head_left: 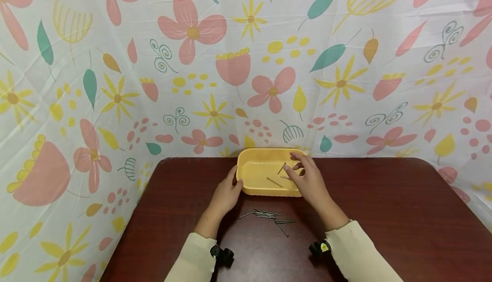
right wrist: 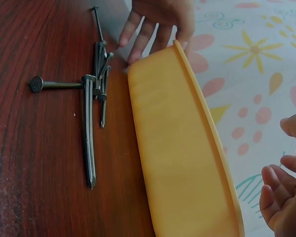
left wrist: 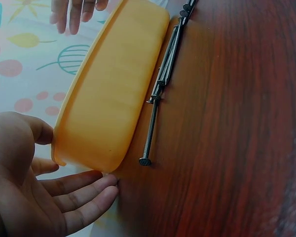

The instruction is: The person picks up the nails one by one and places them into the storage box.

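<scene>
A yellow plastic tray (head_left: pixel 265 191) stands at the table's back edge, with a few nails (head_left: pixel 274 182) inside it. At its left end my left hand (head_left: pixel 225 193) holds the corner, thumb by the rim and fingers along the outer end wall. Over the tray's right side hovers my right hand (head_left: pixel 309 181), thumb and fingers apart and loosely bent. A nail (head_left: pixel 282 168) shows beside the right thumb tip; I see no nail between those fingers in the right wrist view. Several loose nails (head_left: pixel 265 215) lie on the table in front of the tray.
The dark red-brown table (head_left: pixel 384 213) extends on both sides of the tray. A flower-patterned cloth (head_left: pixel 192 102) hangs behind its back edge and along the left. Black straps (head_left: pixel 222 255) sit at the wrists, over pale sleeves (head_left: pixel 363 252).
</scene>
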{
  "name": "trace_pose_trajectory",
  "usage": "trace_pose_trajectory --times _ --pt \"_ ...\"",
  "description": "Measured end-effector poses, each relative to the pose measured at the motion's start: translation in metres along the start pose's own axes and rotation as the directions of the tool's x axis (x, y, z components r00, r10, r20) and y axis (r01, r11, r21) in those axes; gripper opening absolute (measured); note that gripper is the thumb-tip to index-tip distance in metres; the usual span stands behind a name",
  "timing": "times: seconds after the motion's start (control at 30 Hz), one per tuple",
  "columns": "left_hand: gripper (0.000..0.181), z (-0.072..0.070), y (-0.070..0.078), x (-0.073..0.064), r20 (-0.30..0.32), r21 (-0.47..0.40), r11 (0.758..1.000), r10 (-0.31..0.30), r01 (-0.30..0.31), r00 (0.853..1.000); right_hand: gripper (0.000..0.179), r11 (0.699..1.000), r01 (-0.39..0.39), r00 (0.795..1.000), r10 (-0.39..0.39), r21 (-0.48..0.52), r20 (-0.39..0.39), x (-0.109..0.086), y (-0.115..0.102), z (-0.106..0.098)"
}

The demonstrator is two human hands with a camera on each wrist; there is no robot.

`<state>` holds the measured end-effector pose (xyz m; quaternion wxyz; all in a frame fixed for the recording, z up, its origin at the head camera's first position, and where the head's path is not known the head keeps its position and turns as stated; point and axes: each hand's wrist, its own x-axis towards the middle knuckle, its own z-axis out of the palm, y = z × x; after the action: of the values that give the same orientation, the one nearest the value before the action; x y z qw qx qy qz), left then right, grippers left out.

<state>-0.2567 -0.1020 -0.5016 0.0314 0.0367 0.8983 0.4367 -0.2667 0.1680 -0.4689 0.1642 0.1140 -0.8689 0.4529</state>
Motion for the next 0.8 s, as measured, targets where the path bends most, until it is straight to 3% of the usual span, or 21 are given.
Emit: trace_pose_trajectory --times 0.8 --pt "0.064 -0.001 0.000 -0.001 0.016 -0.019 1.000 -0.012 0.012 1.000 0.046 0.999 0.052 0.998 -0.052 0.012 0.029 -0.012 -0.002 -0.005"
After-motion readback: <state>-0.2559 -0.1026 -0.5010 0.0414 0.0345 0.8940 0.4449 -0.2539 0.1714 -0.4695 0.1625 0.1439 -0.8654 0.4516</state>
